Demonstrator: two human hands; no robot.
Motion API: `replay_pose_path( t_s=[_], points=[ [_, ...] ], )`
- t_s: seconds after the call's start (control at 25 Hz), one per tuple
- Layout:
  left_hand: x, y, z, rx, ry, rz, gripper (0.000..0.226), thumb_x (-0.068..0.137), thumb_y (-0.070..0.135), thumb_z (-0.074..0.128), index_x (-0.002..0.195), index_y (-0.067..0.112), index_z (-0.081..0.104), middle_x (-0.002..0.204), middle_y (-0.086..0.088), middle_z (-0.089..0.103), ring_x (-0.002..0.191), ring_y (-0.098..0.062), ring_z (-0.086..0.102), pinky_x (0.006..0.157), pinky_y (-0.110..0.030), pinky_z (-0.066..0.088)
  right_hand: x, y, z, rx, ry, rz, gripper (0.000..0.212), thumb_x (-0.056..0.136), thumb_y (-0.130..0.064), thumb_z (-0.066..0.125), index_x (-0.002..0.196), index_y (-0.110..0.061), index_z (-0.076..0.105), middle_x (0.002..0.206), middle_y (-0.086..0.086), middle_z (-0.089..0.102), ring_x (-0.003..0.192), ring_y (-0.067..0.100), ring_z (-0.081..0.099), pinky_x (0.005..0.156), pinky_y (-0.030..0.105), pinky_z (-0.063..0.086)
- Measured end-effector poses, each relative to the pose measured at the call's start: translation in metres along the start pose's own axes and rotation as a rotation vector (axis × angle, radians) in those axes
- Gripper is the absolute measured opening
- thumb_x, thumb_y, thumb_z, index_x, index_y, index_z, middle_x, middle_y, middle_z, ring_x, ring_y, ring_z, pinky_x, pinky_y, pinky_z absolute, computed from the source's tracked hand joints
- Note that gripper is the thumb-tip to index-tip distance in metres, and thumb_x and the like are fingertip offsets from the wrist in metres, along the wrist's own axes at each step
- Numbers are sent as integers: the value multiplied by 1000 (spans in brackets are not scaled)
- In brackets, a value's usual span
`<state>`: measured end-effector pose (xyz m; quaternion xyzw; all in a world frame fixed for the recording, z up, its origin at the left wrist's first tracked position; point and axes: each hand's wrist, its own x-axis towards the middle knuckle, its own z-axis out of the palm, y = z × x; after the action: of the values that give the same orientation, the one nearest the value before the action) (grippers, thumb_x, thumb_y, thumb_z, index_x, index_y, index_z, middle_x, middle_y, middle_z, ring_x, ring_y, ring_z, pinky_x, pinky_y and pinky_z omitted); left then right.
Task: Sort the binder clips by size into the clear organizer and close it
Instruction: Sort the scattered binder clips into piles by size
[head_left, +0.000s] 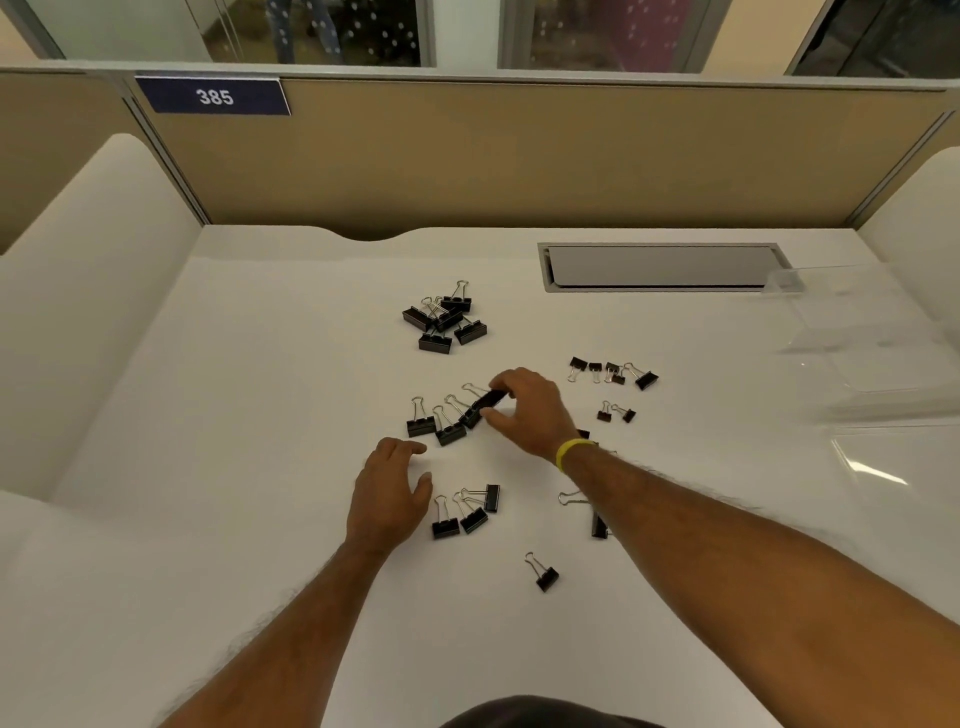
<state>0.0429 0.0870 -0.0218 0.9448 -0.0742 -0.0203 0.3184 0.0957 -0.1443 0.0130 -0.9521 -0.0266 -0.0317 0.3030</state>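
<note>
Taking one large clip from the middle group on the table (249, 374).
Our left hand (392, 493) rested on the table, fingers (397, 448) loosely spread and holding nothing. Just right of it, our right hand (530, 410) pinched a large binder clip (491, 400) between thumb and fingertips. We judged it best to grip the black body, lift clear of the neighbouring clips (449, 431), then carry it to the clear organizer (857, 332) at the far right.

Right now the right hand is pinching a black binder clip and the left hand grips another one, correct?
Not quite. In the head view the left hand grips nothing: it is open over the desk, fingers relaxed, beside the loose clips. The right hand is indeed pinching a black binder clip.
</note>
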Motion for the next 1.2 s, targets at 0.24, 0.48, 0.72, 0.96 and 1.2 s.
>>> replay_pose_path(
  t_s=[0.24, 0.48, 0.72, 0.96, 1.2],
  points=[
    [5, -5, -1, 19, -13, -23, 38, 84, 26, 66, 121, 19, 58, 120, 3, 55, 105, -16, 55, 91, -38, 49, 13, -39, 28, -147, -121, -6, 37, 83, -41, 66, 113, -20, 59, 107, 0, 62, 104, 21, 54, 95, 40, 33],
    [5, -7, -2, 10, -1, -13, 36, 85, 24, 65, 120, 18, 59, 118, 1, 57, 105, -17, 55, 90, -35, 48, 15, -39, 26, -155, -136, 15, 45, 81, -52, 68, 113, -22, 59, 109, -4, 64, 106, 18, 53, 97, 39, 32],
    [7, 2, 1, -5, 45, 48, 32, 83, 18, 65, 115, 18, 61, 113, 3, 58, 102, -18, 57, 89, -38, 48, -11, 0, 7, -87, -70, 60, 34, 86, -38, 65, 115, -20, 59, 109, -3, 63, 108, 18, 52, 98, 36, 31],
    [14, 21, 10, 40, 34, 175, 33, 81, 17, 68, 112, 19, 60, 112, 2, 59, 102, -21, 57, 85, -39, 47, -44, 39, -7, -122, -57, 108, 38, 86, -36, 64, 120, -19, 58, 122, -2, 58, 118, 19, 48, 101, 36, 30],
    [18, 37, 19, 135, -37, 232, 38, 82, 25, 68, 118, 21, 57, 122, 3, 56, 112, -21, 52, 89, -40, 42, -63, 72, -28, -154, 34, 212, 39, 85, -34, 65, 120, -19, 58, 123, -2, 57, 120, 19, 47, 101, 36, 30]
  ],
)
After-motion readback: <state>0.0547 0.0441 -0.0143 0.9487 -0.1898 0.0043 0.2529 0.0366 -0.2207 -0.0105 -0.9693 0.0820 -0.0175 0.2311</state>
